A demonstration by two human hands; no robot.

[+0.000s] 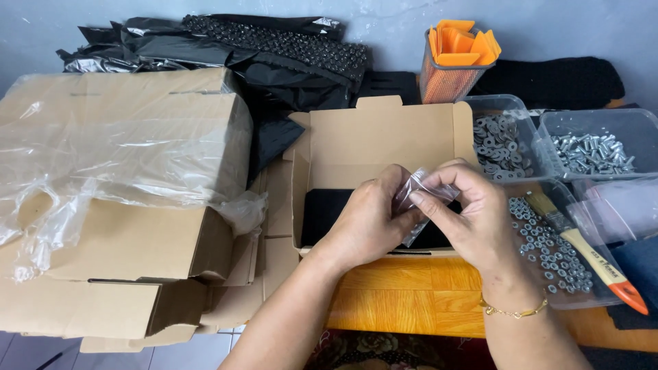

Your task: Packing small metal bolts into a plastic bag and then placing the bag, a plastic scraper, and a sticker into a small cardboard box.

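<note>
Two hands, left hand (370, 223) and right hand (473, 219), pinch a small clear plastic bag (419, 199) above an open cardboard box (384, 144). Black padding already lies inside the box; washers (499, 147), bolts (593, 152) and nuts (548, 253) wait in trays at right.

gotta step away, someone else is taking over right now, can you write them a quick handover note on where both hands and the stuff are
Left hand and right hand: both pinch one small clear plastic bag, held over the open cardboard box.
Box: a black pad lies in the bottom.
To the right: clear tubs of washers, bolts and nuts; a brush lies on the nut tub.
Done: the box is opened and lined.
Left: I cannot tell whether the bag holds anything; it is not yet in the box.
</note>
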